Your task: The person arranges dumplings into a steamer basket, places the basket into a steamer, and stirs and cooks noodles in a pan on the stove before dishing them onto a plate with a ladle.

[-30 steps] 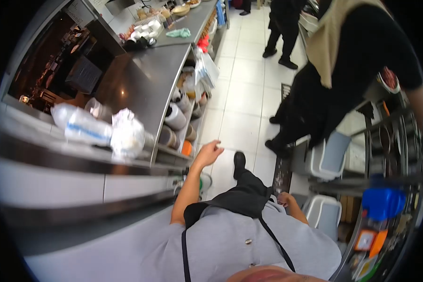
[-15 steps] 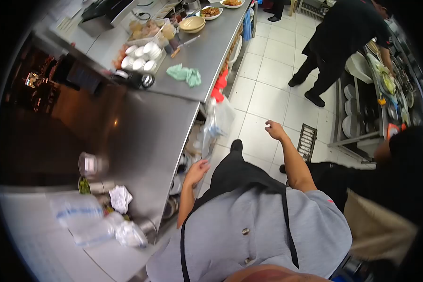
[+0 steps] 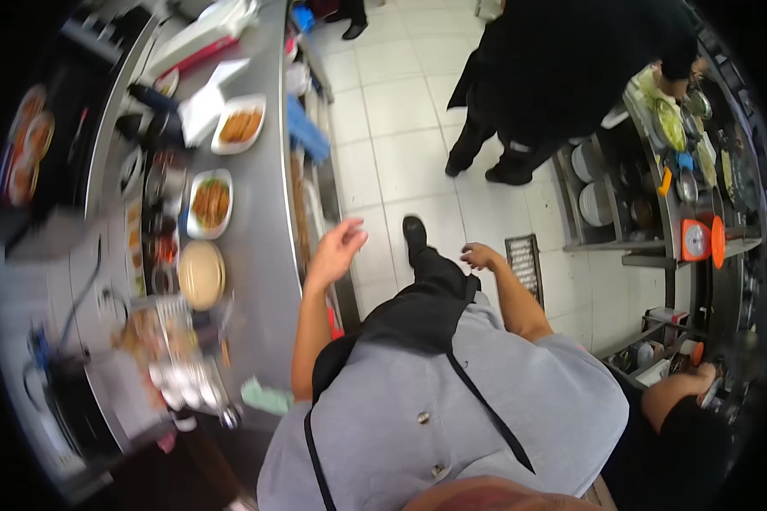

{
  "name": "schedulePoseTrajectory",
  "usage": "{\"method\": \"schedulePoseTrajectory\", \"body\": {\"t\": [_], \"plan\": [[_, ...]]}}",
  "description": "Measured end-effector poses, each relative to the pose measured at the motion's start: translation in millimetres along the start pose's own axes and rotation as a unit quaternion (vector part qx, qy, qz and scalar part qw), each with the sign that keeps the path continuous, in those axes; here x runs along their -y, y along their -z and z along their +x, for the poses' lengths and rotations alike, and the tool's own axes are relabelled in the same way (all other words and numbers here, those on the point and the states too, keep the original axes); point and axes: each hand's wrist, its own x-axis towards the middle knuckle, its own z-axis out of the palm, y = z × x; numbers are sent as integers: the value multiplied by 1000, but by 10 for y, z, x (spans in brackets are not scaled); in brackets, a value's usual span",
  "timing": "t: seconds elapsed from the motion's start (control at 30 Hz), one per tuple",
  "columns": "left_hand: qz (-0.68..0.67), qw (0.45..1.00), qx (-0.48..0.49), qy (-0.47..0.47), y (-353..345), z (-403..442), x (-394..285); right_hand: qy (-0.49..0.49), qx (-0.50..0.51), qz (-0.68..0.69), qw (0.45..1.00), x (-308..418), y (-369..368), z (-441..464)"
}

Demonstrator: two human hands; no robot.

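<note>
I can't tell the right hand (image 3: 481, 255) fingers' spacing; left hand (image 3: 335, 251) fingers part loosely. Metal counter (image 3: 262, 200) borders tiled floor (image 3: 383, 119)

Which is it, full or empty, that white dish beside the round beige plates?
Filled: in the white dish, browned food with some green covers most of the inside, leaving the pale rim showing.

Fisheye view, black vignette rounding corners, straight edges bowed near rim. Bright, even light on white floor tiles (image 3: 400, 128); soft sheen along steel desk (image 3: 264, 255). White containers (image 3: 186, 385) at lower left smeared by blur; black clothing (image 3: 562, 77) of standing co-worker nearly featureless.
</note>
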Motion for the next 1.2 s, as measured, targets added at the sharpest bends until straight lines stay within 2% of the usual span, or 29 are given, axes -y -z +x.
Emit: {"method": "schedulePoseTrajectory", "body": {"t": [0.03, 0.07, 0.1, 0.13, 0.17, 0.2, 0.27, 0.33, 0.37, 0.43, 0.5, 0.53, 0.63, 0.7, 0.77, 0.87, 0.93, 1.0, 1.03, 1.1, 1.17, 1.2], "plan": [[-40, 999, -14, 14, 20, 314, 75, 43, -13, -8, 999, 329, 152, 301], [-106, 993, -10, 44, 51, 591, 228, 102, -30, -94, 990, 648, 300, 638], [-135, 989, -13, 64, 102, 787, 187, 140, -58, -120, 981, 1068, 464, 840], [-165, 983, -17, 84, 167, 1010, 112, 217, -72, -151, 962, 1448, 648, 1108], [-173, 980, -21, 91, 259, 1207, 17, 189, -38, -137, 972, 1939, 868, 1212], [-181, 978, -25, 100, 382, 1366, -103, 227, -15, -167, 959, 2374, 1113, 1375], [-202, 973, -19, 113, 653, 1719, -380, 254, -22, -222, 941, 3086, 1537, 1822], [-257, 958, -67, 104, 934, 2177, -500, 256, -18, -245, 935, 3704, 2003, 2292], [-255, 960, -53, 102, 1059, 2478, -595, 263, -25, -260, 929, 3980, 2284, 2551], [-283, 951, -110, 67, 1308, 3010, -713, 252, -42, -254, 933, 4337, 2728, 3135], [-305, 948, -75, 56, 1586, 3769, -560, 202, -96, -220, 949, 4601, 3211, 3552], [-334, 939, -65, 47, 1731, 4143, -628, 188, -103, -206, 955, 4566, 3436, 3877], [-278, 953, -47, 109, 2100, 5193, -1056, 122, -146, -226, 955, 4537, 4038, 4521], [-236, 962, -26, 131, 2247, 5860, -1130, -55, -41, -114, 991, 4647, 4564, 4534], [-207, 966, 5, 156, 2312, 6459, -1062, -44, -120, 37, 991, 4569, 4972, 4694], [-174, 962, 34, 208, 2303, 7196, -807, -53, -193, 236, 951, 4380, 5667, 5050], [-208, 928, 16, 309, 2186, 7574, -387, -58, -197, 266, 942, 4156, 6246, 5291], [-188, 912, -15, 365, 2078, 7764, 65, -79, -225, 325, 915, 3789, 6766, 5581], [-136, 928, -6, 346, 2035, 7810, 216, -82, -224, 332, 913, 3595, 7019, 5755], [-73, 930, 5, 359, 1921, 7828, 750, -89, -284, 430, 852, 3138, 7751, 6186], [-23, 944, 42, 327, 1780, 7805, 1217, -87, -311, 442, 837, 2616, 8595, 6738], [52, 932, 144, 328, 1675, 8008, 1104, -90, -338, 457, 818, 2355, 8909, 7034]]}}
